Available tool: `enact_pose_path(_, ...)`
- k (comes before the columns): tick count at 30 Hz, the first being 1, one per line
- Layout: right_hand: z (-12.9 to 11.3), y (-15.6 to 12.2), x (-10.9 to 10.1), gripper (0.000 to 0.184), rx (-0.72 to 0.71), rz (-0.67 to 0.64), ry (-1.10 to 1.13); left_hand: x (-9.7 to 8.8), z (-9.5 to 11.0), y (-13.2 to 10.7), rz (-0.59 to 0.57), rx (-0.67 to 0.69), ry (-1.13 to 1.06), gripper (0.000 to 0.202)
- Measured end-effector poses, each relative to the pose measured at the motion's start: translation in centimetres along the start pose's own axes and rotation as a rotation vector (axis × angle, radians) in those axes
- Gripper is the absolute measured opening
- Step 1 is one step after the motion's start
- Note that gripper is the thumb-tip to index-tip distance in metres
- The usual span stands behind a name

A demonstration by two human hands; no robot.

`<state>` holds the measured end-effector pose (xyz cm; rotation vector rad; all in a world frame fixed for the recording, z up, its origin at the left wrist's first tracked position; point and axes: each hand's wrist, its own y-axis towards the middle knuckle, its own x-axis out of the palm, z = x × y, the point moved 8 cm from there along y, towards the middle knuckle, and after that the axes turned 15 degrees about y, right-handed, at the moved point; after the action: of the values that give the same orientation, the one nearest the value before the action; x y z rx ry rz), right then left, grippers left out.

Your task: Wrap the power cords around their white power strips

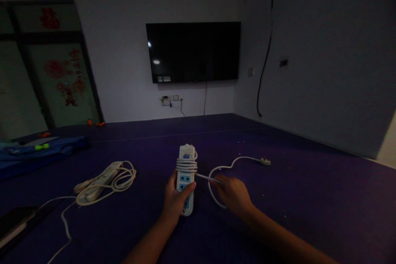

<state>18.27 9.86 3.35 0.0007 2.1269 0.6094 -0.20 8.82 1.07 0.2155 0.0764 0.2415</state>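
Observation:
My left hand (175,200) is closed around a white power strip (186,179) with blue sockets, holding it lengthwise over the purple floor. Several turns of its white cord (187,166) are wound around the strip's upper part. My right hand (232,193) pinches the same cord just right of the strip, pulled taut. The rest of the cord loops over the floor and ends in a plug (265,161) at the right.
A second white power strip with a coiled cord (105,179) lies on the floor to the left. Blue fabric (40,152) sits at far left, a dark object (15,225) at the lower left. A wall-mounted TV (193,51) faces me.

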Motion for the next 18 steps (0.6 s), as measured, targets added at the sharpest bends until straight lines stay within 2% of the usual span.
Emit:
enact_pose_path(8, -0.4, -0.2, -0.3, 0.040, -0.049, 0.064, 0.019, 0.1, 0.1, 0.4, -0.022, 0.118, 0.098, 0.068)
enact_pose_path(14, -0.7, -0.4, -0.4, 0.037, -0.078, 0.105, 0.035, 0.1, 0.4, 0.2, -0.010, 0.156, 0.159, 0.072)
enact_pose_path(18, -0.9, -0.6, -0.2, 0.035, -0.122, 0.124, 0.089, 0.0, 1.1, -0.2, -0.003, 0.248, 0.343, 0.078)
